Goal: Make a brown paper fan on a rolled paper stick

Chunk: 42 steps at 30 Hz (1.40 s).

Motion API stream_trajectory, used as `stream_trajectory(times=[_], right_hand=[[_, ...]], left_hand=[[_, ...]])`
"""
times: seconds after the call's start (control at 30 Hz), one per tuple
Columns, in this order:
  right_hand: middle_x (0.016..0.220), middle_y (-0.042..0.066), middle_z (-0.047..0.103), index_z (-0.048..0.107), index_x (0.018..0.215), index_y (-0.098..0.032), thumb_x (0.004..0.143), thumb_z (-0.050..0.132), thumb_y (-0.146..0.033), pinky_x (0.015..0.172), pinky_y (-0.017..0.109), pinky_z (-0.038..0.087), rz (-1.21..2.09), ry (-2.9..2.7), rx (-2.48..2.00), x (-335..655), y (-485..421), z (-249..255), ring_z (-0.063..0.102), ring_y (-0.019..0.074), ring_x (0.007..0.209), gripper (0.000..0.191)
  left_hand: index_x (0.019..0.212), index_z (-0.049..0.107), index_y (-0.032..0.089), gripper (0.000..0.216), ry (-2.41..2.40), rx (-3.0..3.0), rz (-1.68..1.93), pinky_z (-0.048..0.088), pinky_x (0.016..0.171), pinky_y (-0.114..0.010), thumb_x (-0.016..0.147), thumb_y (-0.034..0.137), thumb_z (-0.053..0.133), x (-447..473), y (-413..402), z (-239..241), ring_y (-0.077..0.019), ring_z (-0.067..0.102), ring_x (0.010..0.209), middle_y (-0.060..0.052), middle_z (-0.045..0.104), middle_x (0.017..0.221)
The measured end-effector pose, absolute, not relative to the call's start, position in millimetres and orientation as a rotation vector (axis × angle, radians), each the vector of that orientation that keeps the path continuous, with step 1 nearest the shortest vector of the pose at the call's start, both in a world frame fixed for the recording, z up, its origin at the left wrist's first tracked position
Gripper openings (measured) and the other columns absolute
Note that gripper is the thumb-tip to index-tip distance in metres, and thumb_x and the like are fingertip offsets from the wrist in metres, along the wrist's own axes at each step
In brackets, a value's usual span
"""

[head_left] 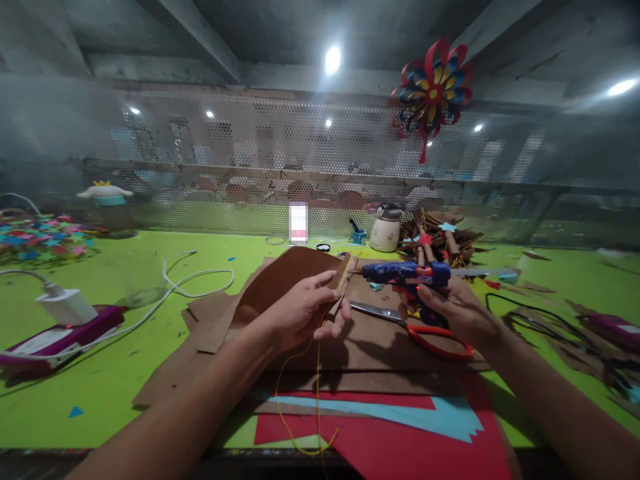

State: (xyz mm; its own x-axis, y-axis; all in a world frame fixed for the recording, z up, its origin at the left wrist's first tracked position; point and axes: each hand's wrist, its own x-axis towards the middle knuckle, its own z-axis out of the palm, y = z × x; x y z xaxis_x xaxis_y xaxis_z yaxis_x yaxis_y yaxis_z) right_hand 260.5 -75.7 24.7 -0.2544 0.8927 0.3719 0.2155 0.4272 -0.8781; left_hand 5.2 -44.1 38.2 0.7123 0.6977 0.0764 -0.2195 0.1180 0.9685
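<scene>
My left hand [313, 307] pinches a narrow folded strip of brown paper [345, 277], which has a yellow string [319, 373] running along it and dangling down over the table's front. In my right hand [463, 307] is a blue hot glue gun [405, 272], with a clear glue stick [480, 272] poking out of its back. The gun's nozzle points left, at or very close to the strip; whether it touches I cannot tell. Under both hands lie stacked brown paper sheets [300, 360]. Orange-handled scissors [440, 341] rest on them below the gun.
Red paper [400, 447] and light blue paper [425, 417] lie at the front edge. A purple power strip [107, 321] with a white cable is at left, near paper stars [47, 240]. Rolled brown pieces [445, 243] and a jar [386, 228] stand behind. A black cord [530, 327] lies right.
</scene>
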Motion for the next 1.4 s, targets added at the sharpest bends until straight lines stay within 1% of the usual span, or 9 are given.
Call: stream_trajectory(times=[0.13, 0.27, 0.4, 0.57, 0.8, 0.97, 1.17, 1.3, 1.4], right_hand=[[0.076, 0.007, 0.060, 0.061, 0.077, -0.016, 0.082, 0.054, -0.046, 0.063, 0.030, 0.049, 0.907, -1.748, -0.974, 262, -74, 22, 0.058, 0.0182, 0.069, 0.031], [0.074, 0.007, 0.060, 0.062, 0.079, -0.015, 0.085, 0.051, -0.043, 0.063, 0.030, 0.049, 0.946, -1.790, -0.908, 263, -73, 21, 0.057, 0.0175, 0.067, 0.031], [0.072, 0.005, 0.059, 0.062, 0.079, -0.015, 0.085, 0.051, -0.044, 0.064, 0.031, 0.050, 0.934, -1.782, -0.914, 262, -74, 22, 0.058, 0.0173, 0.066, 0.032], [0.069, 0.004, 0.059, 0.061, 0.078, -0.015, 0.084, 0.054, -0.042, 0.060, 0.030, 0.050, 0.945, -1.636, -0.866, 263, -72, 22, 0.058, 0.0164, 0.063, 0.029], [0.073, 0.005, 0.060, 0.064, 0.088, -0.014, 0.082, 0.056, -0.042, 0.058, 0.031, 0.050, 0.988, -1.517, -0.861, 265, -68, 21, 0.057, 0.0163, 0.063, 0.030], [0.071, 0.004, 0.060, 0.065, 0.088, -0.015, 0.083, 0.056, -0.041, 0.058, 0.029, 0.050, 1.028, -1.550, -0.831, 264, -70, 17, 0.058, 0.0157, 0.062, 0.028], [0.068, 0.005, 0.060, 0.066, 0.086, -0.014, 0.084, 0.054, -0.045, 0.061, 0.032, 0.051, 1.122, -1.633, -0.897, 265, -71, 10, 0.059, 0.0178, 0.064, 0.033], [0.071, 0.005, 0.059, 0.065, 0.089, -0.016, 0.084, 0.055, -0.039, 0.059, 0.032, 0.051, 1.123, -1.574, -0.782, 263, -70, 13, 0.057, 0.0163, 0.063, 0.027], [0.072, 0.005, 0.060, 0.065, 0.092, -0.016, 0.086, 0.054, -0.037, 0.059, 0.030, 0.050, 1.067, -1.520, -0.746, 261, -68, 17, 0.057, 0.0156, 0.062, 0.024]], left_hand=[[0.114, 0.041, 0.010, 0.031, 0.452, 1.291, 0.689, 0.024, 0.031, -0.016, 0.085, 0.016, 0.044, 5, -43, 38, -0.0087, 0.055, 0.044, -0.005, 0.059, 0.071], [0.118, 0.042, 0.013, 0.033, 0.453, 1.285, 0.686, 0.024, 0.031, -0.016, 0.085, 0.017, 0.044, 5, -43, 40, -0.0085, 0.054, 0.044, -0.004, 0.058, 0.070], [0.121, 0.041, 0.013, 0.037, 0.454, 1.270, 0.696, 0.025, 0.032, -0.016, 0.084, 0.015, 0.044, 5, -46, 43, -0.0083, 0.053, 0.043, -0.003, 0.058, 0.068], [0.122, 0.035, 0.012, 0.039, 0.446, 1.228, 0.724, 0.022, 0.030, -0.016, 0.084, 0.015, 0.046, 6, -47, 41, -0.0097, 0.055, 0.043, -0.004, 0.061, 0.068], [0.111, 0.040, 0.012, 0.027, 0.444, 1.245, 0.708, 0.021, 0.029, -0.016, 0.085, 0.016, 0.046, 6, -46, 40, -0.0087, 0.054, 0.042, -0.004, 0.060, 0.068], [0.114, 0.042, 0.013, 0.030, 0.416, 1.231, 0.698, 0.022, 0.028, -0.016, 0.084, 0.017, 0.047, 6, -45, 40, -0.0089, 0.055, 0.043, -0.004, 0.061, 0.069], [0.114, 0.043, 0.012, 0.030, 0.375, 1.248, 0.703, 0.021, 0.028, -0.014, 0.084, 0.016, 0.046, 4, -44, 43, -0.0079, 0.053, 0.041, -0.003, 0.059, 0.068], [0.121, 0.041, 0.014, 0.038, 0.367, 1.265, 0.693, 0.022, 0.028, -0.014, 0.084, 0.015, 0.045, 3, -45, 45, -0.0080, 0.052, 0.042, -0.003, 0.059, 0.068], [0.122, 0.042, 0.014, 0.039, 0.371, 1.279, 0.685, 0.023, 0.028, -0.013, 0.084, 0.017, 0.047, 4, -46, 45, -0.0078, 0.052, 0.042, -0.002, 0.058, 0.068]])
